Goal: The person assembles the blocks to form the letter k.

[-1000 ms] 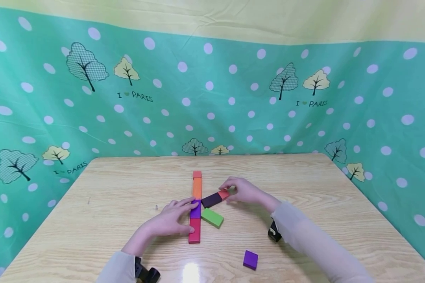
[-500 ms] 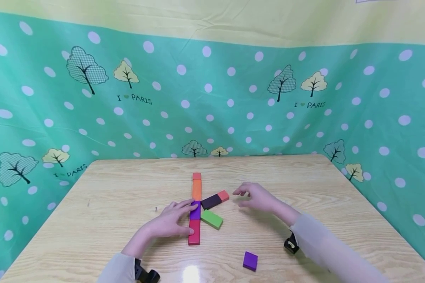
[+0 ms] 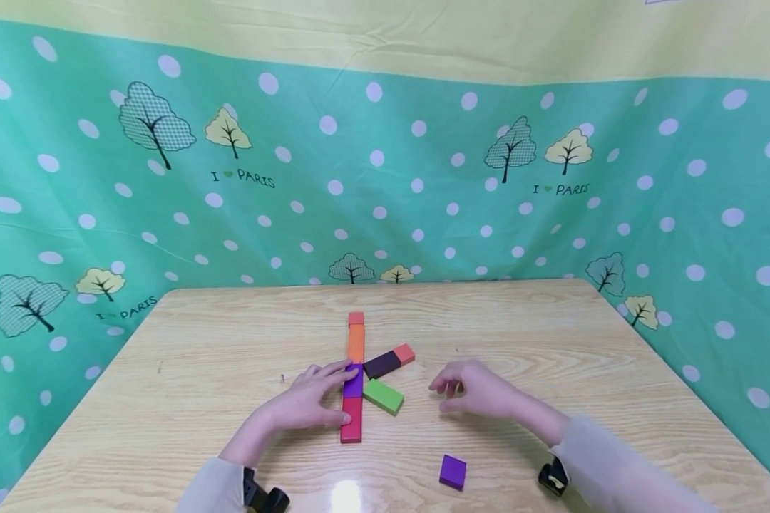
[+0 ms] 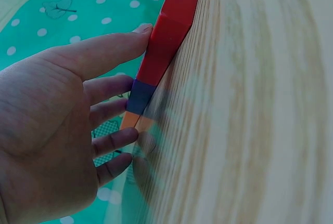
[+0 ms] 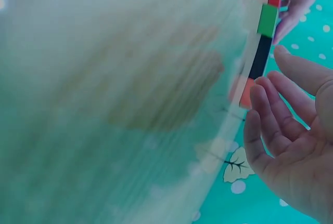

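Note:
A straight column of blocks lies on the table: a small coral block (image 3: 356,318), an orange block (image 3: 356,343), a purple block (image 3: 353,385) and a red block (image 3: 351,427). My left hand (image 3: 306,400) rests against its left side, fingertips on the purple block and thumb touching the red block (image 4: 169,37). From the column's right side a black block (image 3: 382,365) slants away, a coral block (image 3: 404,354) at its far end; a green block (image 3: 383,396) slants towards me. My right hand (image 3: 481,389) hovers to the right, fingers loosely bent, holding nothing.
A small purple square block (image 3: 453,472) lies alone near the front of the wooden table (image 3: 180,420). Behind the table hangs a green dotted curtain (image 3: 417,164), which also covers both sides.
My right hand has left the coral block at the end of the black one and moved right and towards me. My left hand and the blocks have stayed in place.

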The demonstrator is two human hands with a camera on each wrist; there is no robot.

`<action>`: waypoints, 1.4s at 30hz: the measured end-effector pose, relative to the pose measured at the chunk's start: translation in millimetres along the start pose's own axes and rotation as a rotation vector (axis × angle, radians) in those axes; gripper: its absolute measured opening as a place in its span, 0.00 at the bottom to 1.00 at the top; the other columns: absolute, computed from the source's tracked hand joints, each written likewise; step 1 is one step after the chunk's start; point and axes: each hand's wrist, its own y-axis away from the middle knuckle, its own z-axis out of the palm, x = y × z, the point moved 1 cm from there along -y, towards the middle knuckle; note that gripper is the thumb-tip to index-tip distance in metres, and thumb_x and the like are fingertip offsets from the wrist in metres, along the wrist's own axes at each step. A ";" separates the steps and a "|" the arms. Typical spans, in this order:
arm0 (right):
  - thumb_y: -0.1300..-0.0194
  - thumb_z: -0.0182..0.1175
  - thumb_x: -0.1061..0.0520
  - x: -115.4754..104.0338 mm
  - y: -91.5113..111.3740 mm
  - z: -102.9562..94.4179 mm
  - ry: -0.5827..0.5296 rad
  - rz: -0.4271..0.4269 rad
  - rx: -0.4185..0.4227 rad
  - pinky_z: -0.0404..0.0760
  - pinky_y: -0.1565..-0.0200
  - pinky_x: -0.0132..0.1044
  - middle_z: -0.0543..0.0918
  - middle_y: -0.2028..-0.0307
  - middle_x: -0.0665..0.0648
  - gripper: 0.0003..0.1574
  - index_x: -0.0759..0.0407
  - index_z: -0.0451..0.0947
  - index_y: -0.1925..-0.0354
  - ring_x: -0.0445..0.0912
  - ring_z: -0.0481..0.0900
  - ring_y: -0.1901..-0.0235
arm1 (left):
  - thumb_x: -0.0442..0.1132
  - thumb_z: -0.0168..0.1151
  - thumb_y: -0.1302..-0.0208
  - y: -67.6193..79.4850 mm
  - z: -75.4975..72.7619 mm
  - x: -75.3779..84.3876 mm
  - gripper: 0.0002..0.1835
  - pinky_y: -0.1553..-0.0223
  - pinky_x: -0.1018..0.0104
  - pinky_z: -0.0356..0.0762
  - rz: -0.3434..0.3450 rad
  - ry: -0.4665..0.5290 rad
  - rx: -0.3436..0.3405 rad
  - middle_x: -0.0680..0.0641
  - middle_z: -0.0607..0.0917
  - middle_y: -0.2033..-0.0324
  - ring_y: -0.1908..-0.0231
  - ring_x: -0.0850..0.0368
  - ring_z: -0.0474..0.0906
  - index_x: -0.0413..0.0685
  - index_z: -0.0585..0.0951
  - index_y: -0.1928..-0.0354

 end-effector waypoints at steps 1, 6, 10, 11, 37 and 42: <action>0.49 0.66 0.56 -1.2 2.5 1.2 -0.016 0.004 -0.010 0.77 0.64 0.30 0.81 0.65 0.50 0.17 0.57 0.80 0.58 0.37 0.76 0.69 | 0.55 0.66 0.51 0.0 -0.2 -0.1 0.40 0.44 0.28 0.44 -0.002 0.002 -0.001 0.50 0.57 0.32 0.35 0.27 0.43 0.57 0.64 0.35; 0.50 0.67 0.55 -5.9 13.4 5.3 -0.074 0.006 -0.060 0.77 0.66 0.27 0.80 0.67 0.48 0.17 0.57 0.80 0.59 0.34 0.75 0.70 | 0.55 0.66 0.51 0.6 -0.9 0.6 0.40 0.43 0.28 0.43 -0.009 0.009 -0.004 0.51 0.56 0.32 0.35 0.28 0.42 0.58 0.64 0.35; 0.50 0.67 0.53 -9.6 20.4 8.2 -0.113 -0.002 -0.087 0.77 0.67 0.27 0.79 0.69 0.48 0.17 0.55 0.80 0.60 0.33 0.75 0.71 | 0.55 0.66 0.51 1.0 -0.9 0.7 0.40 0.43 0.28 0.42 -0.008 0.012 -0.005 0.51 0.56 0.32 0.35 0.29 0.42 0.57 0.64 0.35; 0.50 0.67 0.52 -10.6 21.8 9.0 -0.123 -0.008 -0.094 0.76 0.67 0.27 0.79 0.69 0.48 0.17 0.54 0.80 0.60 0.34 0.75 0.71 | 0.55 0.65 0.51 1.1 -0.9 0.5 0.40 0.43 0.28 0.42 -0.006 0.009 -0.005 0.51 0.56 0.32 0.35 0.29 0.42 0.57 0.64 0.35; 0.61 0.73 0.45 -30.1 49.5 22.8 -0.111 -0.094 -0.184 0.74 0.72 0.25 0.76 0.66 0.40 0.32 0.51 0.76 0.56 0.32 0.72 0.72 | 0.55 0.65 0.51 0.0 -0.4 -0.8 0.40 0.43 0.29 0.47 -0.008 -0.001 -0.002 0.51 0.57 0.32 0.34 0.31 0.44 0.58 0.64 0.35; 0.60 0.72 0.45 -32.6 48.0 22.9 -0.079 -0.095 -0.178 0.74 0.71 0.25 0.75 0.68 0.39 0.30 0.50 0.75 0.57 0.31 0.71 0.71 | 0.55 0.65 0.51 0.2 -1.1 -0.4 0.40 0.43 0.30 0.47 -0.007 0.002 -0.006 0.51 0.57 0.32 0.34 0.32 0.44 0.58 0.64 0.34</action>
